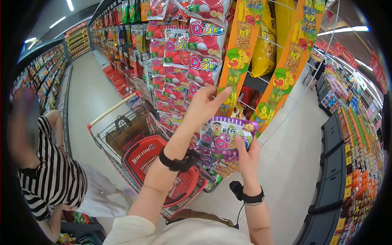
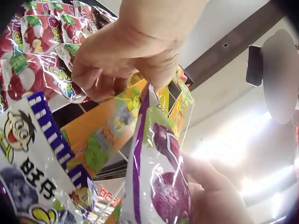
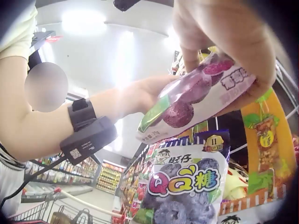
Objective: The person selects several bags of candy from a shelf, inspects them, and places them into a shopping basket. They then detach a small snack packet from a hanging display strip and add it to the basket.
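My right hand (image 1: pixel 248 158) grips a purple-and-white bag of grape gummy candy (image 1: pixel 225 141) by its right side, thumb across the front. In the right wrist view, the same bag (image 3: pixel 196 95) is tilted, its printed grapes showing. My left hand (image 1: pixel 204 104) is just above the bag, beside a hanging orange snack strip (image 1: pixel 237 61), with fingers loosely bent and nothing seen in them. Close by in the right wrist view hangs a blueberry gummy bag (image 3: pixel 184 186). Pink lychee gummy bags (image 1: pixel 204 67) hang in rows left of the strip.
A shopping cart (image 1: pixel 114 107) with a red basket (image 1: pixel 143 157) and a brown bag (image 1: pixel 130 130) stands at the lower left. Nearby is a person in a striped shirt (image 1: pixel 61 179). Stocked shelves (image 1: pixel 353 171) line the right, and a tiled aisle floor (image 1: pixel 281 163) runs between.
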The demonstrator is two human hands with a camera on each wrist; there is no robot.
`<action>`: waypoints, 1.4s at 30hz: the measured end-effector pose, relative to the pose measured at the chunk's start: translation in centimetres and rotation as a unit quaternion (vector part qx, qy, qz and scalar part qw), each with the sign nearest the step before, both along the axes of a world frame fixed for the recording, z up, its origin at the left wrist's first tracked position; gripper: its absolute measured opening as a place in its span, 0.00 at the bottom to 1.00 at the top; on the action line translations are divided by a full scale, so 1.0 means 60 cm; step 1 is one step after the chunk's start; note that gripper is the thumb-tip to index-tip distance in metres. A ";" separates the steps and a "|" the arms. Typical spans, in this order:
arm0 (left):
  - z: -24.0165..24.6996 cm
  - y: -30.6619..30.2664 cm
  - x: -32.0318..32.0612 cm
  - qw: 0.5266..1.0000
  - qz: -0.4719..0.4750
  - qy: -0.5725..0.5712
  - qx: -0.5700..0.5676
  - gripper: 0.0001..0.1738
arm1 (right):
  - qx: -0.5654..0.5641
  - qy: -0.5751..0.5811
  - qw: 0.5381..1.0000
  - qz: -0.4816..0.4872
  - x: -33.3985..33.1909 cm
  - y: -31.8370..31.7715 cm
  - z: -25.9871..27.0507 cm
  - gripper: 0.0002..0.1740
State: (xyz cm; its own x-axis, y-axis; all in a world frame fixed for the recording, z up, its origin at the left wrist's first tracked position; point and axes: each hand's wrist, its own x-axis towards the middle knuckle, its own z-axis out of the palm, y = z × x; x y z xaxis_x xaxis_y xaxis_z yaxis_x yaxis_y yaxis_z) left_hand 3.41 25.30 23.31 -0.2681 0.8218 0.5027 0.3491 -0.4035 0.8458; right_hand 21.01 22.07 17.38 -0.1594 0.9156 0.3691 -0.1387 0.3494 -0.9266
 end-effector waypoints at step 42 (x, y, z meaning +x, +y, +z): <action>0.025 -0.051 0.020 0.975 -0.202 0.079 0.039 0.18 | 0.016 -0.028 0.990 -0.136 -0.027 0.012 0.010 0.14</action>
State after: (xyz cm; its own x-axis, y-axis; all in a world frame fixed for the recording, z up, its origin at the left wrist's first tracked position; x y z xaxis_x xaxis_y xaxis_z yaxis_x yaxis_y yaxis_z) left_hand 4.59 22.24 24.79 0.1557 0.8017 0.5771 0.2718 -0.5965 0.7552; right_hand 19.39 22.82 17.98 0.0713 0.9154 0.3961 0.0161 0.3960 -0.9181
